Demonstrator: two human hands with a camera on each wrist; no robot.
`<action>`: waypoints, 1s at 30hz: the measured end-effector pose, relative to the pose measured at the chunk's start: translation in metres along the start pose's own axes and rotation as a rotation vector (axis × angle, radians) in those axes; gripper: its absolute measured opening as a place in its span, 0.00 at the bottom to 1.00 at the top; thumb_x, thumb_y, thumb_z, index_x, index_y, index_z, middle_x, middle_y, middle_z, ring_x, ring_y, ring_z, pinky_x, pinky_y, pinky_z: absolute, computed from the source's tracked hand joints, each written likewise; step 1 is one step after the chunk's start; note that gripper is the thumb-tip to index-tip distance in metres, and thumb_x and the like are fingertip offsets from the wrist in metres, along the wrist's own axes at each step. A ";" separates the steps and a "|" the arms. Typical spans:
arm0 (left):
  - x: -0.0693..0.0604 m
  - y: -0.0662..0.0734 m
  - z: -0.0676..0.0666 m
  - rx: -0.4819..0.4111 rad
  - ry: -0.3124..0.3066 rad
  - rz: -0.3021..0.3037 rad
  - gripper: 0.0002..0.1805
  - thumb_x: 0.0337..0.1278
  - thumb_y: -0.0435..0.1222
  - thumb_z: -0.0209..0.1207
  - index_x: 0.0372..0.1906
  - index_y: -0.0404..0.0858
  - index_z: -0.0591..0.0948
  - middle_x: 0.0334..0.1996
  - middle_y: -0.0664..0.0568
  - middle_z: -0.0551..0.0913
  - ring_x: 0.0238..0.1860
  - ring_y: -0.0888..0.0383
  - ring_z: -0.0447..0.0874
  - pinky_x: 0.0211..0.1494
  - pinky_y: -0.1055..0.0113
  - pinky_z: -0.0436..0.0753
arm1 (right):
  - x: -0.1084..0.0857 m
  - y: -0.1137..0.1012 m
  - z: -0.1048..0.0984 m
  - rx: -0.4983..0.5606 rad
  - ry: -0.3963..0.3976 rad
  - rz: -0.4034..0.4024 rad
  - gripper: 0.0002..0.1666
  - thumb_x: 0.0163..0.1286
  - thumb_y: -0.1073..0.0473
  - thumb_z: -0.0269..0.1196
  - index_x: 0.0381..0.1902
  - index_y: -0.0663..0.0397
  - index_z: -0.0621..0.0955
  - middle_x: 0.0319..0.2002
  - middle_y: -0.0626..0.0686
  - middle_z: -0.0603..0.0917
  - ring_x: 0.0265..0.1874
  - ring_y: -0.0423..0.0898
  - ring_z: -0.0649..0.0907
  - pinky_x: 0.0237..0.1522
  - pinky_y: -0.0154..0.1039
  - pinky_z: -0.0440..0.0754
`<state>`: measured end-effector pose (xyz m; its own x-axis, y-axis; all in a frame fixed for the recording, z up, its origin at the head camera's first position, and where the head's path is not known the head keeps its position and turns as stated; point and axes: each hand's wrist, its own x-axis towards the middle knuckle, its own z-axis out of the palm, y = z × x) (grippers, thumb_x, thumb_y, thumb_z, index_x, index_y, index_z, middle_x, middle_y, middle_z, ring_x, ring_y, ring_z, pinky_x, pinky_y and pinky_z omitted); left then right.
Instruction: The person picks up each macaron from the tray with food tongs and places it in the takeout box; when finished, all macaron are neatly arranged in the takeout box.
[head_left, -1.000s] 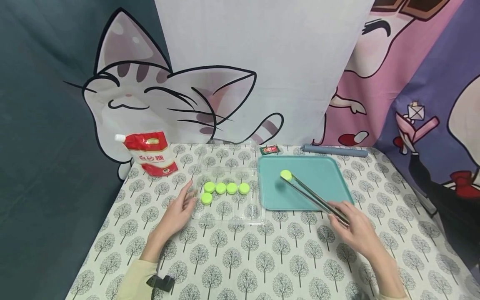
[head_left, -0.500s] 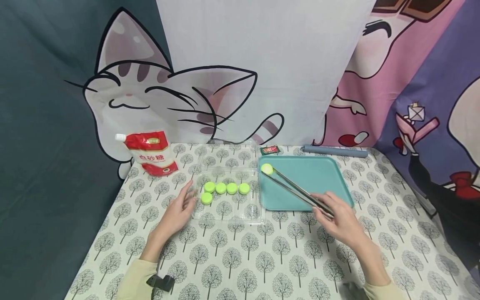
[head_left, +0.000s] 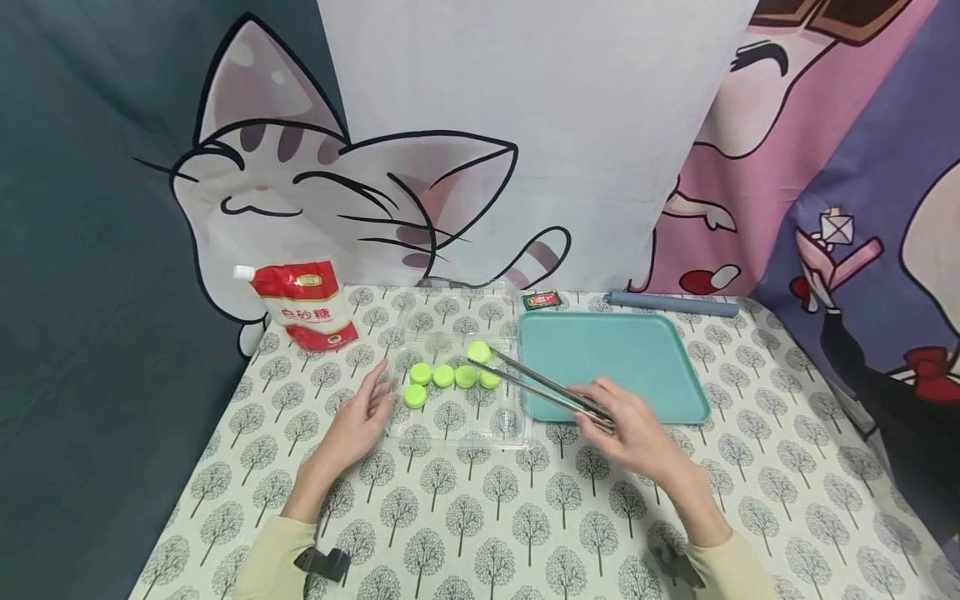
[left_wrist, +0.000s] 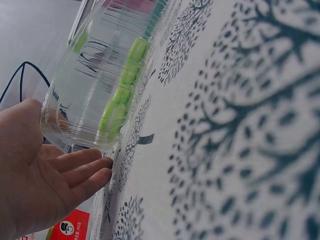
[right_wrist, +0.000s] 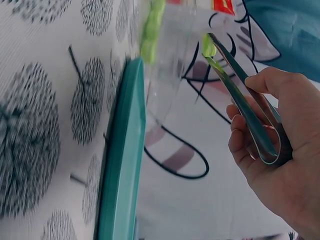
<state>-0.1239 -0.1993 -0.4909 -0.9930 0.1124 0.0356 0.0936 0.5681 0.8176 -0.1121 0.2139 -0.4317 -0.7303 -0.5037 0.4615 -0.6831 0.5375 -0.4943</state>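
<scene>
My right hand [head_left: 630, 429] grips metal tongs [head_left: 547, 386], their tips pinching a light green macaron [head_left: 478, 352]. In the right wrist view the tongs [right_wrist: 245, 107] hold this macaron [right_wrist: 208, 46] up in the air, above the row in the box. A clear plastic box [head_left: 427, 433] lies with its lid [head_left: 450, 308] folded back. Several green macarons [head_left: 443, 376] stand inside in a row, with one more [head_left: 415, 396] in front at the left. My left hand [head_left: 363, 421] rests at the box's left side, fingers loosely extended [left_wrist: 82, 172] by its corner.
A teal tray [head_left: 615, 367] lies right of the box. Behind it are a small green-and-red packet [head_left: 542, 300] and a grey-blue roll [head_left: 675, 304]. A red-and-white sugar pouch [head_left: 307, 306] stands at the back left. A printed curtain [head_left: 585, 125] hangs behind the table.
My right hand has moved left with the tongs, carrying the macaron from over the tray to over the box. The left hand has stayed at the box's side.
</scene>
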 end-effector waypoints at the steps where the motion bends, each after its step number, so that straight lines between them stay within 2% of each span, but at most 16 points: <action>1: 0.000 0.000 0.000 0.001 0.001 -0.001 0.36 0.77 0.39 0.52 0.82 0.47 0.52 0.71 0.38 0.72 0.66 0.38 0.78 0.72 0.44 0.75 | 0.002 -0.001 0.003 0.001 -0.017 0.001 0.23 0.62 0.68 0.67 0.56 0.62 0.82 0.32 0.42 0.76 0.23 0.30 0.70 0.18 0.25 0.74; 8: 0.000 0.001 0.000 -0.001 0.001 -0.004 0.36 0.76 0.39 0.52 0.82 0.46 0.52 0.70 0.38 0.73 0.66 0.39 0.78 0.72 0.45 0.75 | 0.016 -0.007 0.019 -0.009 -0.127 0.001 0.21 0.64 0.64 0.67 0.56 0.60 0.83 0.34 0.42 0.79 0.25 0.30 0.72 0.22 0.25 0.77; 14: 0.001 0.002 0.000 -0.006 0.007 0.006 0.36 0.76 0.39 0.52 0.82 0.45 0.52 0.70 0.38 0.73 0.66 0.39 0.78 0.72 0.44 0.75 | 0.022 -0.010 0.027 -0.022 -0.211 0.012 0.20 0.67 0.63 0.64 0.56 0.63 0.82 0.34 0.44 0.79 0.24 0.29 0.70 0.23 0.25 0.77; 25: 0.001 -0.001 0.001 -0.010 0.006 -0.005 0.36 0.76 0.38 0.52 0.82 0.46 0.52 0.70 0.40 0.74 0.66 0.40 0.78 0.72 0.46 0.75 | 0.031 -0.013 0.033 -0.024 -0.318 0.043 0.21 0.70 0.60 0.64 0.58 0.63 0.81 0.39 0.50 0.83 0.25 0.30 0.71 0.27 0.26 0.80; 30: 0.001 0.000 0.001 -0.012 0.003 -0.005 0.36 0.76 0.38 0.52 0.82 0.46 0.51 0.70 0.40 0.73 0.66 0.39 0.79 0.72 0.45 0.76 | 0.033 -0.014 0.035 -0.010 -0.348 0.068 0.22 0.70 0.60 0.64 0.59 0.63 0.81 0.38 0.47 0.81 0.25 0.30 0.72 0.26 0.26 0.80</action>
<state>-0.1245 -0.1983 -0.4911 -0.9937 0.1073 0.0334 0.0881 0.5591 0.8244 -0.1269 0.1661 -0.4352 -0.7310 -0.6661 0.1483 -0.6345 0.5835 -0.5069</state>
